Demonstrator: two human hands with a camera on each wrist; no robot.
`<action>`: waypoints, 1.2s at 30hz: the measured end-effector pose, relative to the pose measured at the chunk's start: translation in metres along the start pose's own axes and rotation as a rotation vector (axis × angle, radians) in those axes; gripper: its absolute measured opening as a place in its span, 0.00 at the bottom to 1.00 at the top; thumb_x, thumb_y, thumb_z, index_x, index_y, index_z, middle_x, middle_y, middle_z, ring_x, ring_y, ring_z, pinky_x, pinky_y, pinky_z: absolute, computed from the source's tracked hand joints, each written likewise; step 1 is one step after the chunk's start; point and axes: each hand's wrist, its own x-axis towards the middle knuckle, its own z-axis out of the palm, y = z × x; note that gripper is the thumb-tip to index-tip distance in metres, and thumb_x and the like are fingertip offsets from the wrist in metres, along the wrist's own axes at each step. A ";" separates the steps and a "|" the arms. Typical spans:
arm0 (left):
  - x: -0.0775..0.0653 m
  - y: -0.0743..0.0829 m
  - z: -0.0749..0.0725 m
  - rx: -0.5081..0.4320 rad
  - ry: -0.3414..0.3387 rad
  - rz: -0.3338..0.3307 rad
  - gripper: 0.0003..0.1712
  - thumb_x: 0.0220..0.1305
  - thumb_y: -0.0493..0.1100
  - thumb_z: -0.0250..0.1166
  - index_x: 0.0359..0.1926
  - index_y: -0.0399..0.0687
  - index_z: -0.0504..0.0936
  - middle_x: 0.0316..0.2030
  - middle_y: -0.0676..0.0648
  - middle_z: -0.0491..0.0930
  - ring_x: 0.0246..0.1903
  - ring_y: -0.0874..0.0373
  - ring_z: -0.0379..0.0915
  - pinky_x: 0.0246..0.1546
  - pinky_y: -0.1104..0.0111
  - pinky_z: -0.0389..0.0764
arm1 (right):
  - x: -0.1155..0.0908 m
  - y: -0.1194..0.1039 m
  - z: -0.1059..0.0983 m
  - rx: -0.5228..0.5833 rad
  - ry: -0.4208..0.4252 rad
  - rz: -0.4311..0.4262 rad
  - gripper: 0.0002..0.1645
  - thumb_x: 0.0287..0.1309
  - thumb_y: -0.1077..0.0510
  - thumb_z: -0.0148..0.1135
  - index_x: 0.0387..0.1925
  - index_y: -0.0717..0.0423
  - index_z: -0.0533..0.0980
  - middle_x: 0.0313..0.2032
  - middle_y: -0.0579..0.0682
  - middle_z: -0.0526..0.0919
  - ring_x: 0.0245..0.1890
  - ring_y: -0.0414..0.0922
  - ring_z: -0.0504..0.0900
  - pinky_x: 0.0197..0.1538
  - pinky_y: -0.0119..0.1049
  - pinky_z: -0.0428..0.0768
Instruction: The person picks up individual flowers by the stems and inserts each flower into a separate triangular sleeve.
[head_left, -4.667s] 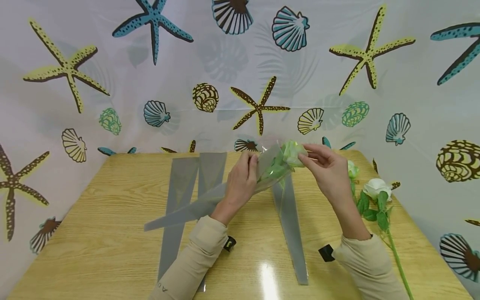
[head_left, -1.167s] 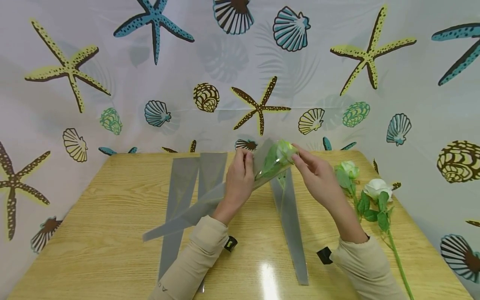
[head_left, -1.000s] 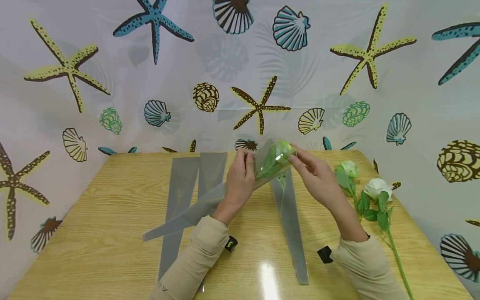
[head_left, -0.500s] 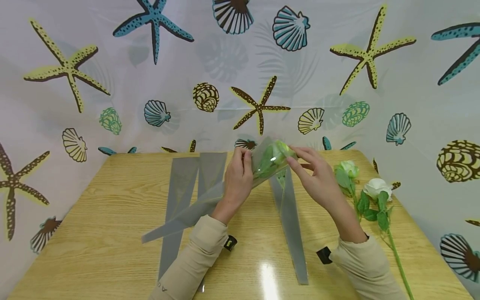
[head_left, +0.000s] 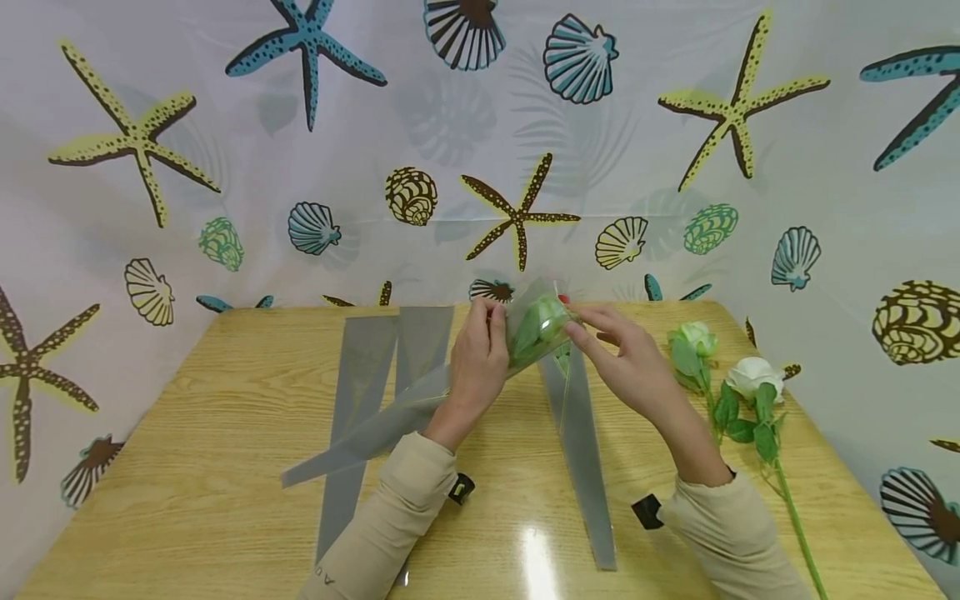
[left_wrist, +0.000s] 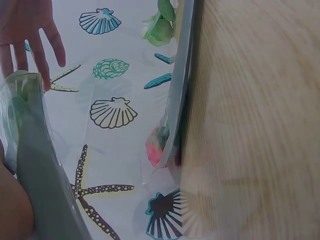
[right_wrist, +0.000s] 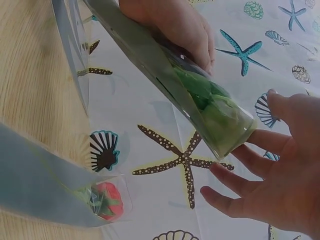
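Observation:
My left hand [head_left: 480, 354] grips a long tapered sleeve [head_left: 405, 417], clear on one face and grey on the other, slanting above the table. Inside its wide end is a pale green-white rose [right_wrist: 222, 120] with green leaves, its head just within the mouth. My right hand [head_left: 626, 358] is at that mouth, fingers spread and fairly straight. In the right wrist view its fingertips [right_wrist: 240, 150] meet the sleeve's rim, and the thumb stands away. The rose's stem is hidden in the grey part and behind my left hand.
Two grey sleeves [head_left: 358, 367] lie on the wooden table [head_left: 225, 467] at left. Another sleeve [head_left: 581, 454], right of centre, holds a red rose [right_wrist: 110, 200]. A pale green rose [head_left: 697, 340] and a white rose [head_left: 753, 377] lie at right. A patterned cloth [head_left: 480, 125] hangs behind.
The rose's head, earlier sticking out of the sleeve's mouth with my right fingers on it, is now inside. My right hand has shifted slightly left and its fingers have loosened; my left keeps its grip.

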 end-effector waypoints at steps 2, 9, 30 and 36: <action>0.000 0.000 0.000 0.011 0.000 0.000 0.16 0.87 0.49 0.45 0.45 0.44 0.73 0.28 0.47 0.69 0.25 0.57 0.63 0.28 0.67 0.64 | 0.000 -0.001 -0.001 -0.012 -0.013 0.017 0.31 0.80 0.40 0.53 0.73 0.49 0.74 0.73 0.55 0.75 0.77 0.58 0.70 0.76 0.65 0.67; -0.001 0.003 0.000 0.034 -0.012 0.001 0.16 0.87 0.49 0.45 0.47 0.44 0.75 0.30 0.46 0.72 0.26 0.57 0.65 0.28 0.67 0.65 | -0.003 -0.003 -0.006 0.005 -0.061 0.021 0.30 0.83 0.43 0.49 0.72 0.56 0.75 0.71 0.60 0.78 0.73 0.62 0.74 0.73 0.66 0.70; -0.004 0.006 0.003 0.083 -0.088 0.095 0.14 0.86 0.47 0.47 0.46 0.44 0.75 0.36 0.46 0.77 0.28 0.57 0.68 0.26 0.67 0.69 | 0.006 0.013 -0.010 0.087 -0.225 0.057 0.34 0.85 0.40 0.41 0.66 0.60 0.79 0.65 0.62 0.83 0.71 0.61 0.76 0.75 0.65 0.67; 0.001 0.005 -0.002 0.089 -0.107 0.096 0.14 0.87 0.47 0.46 0.47 0.45 0.75 0.33 0.47 0.76 0.27 0.56 0.69 0.27 0.66 0.69 | 0.008 0.018 -0.010 0.226 -0.080 0.075 0.27 0.81 0.44 0.54 0.67 0.58 0.76 0.65 0.56 0.81 0.60 0.35 0.82 0.64 0.39 0.82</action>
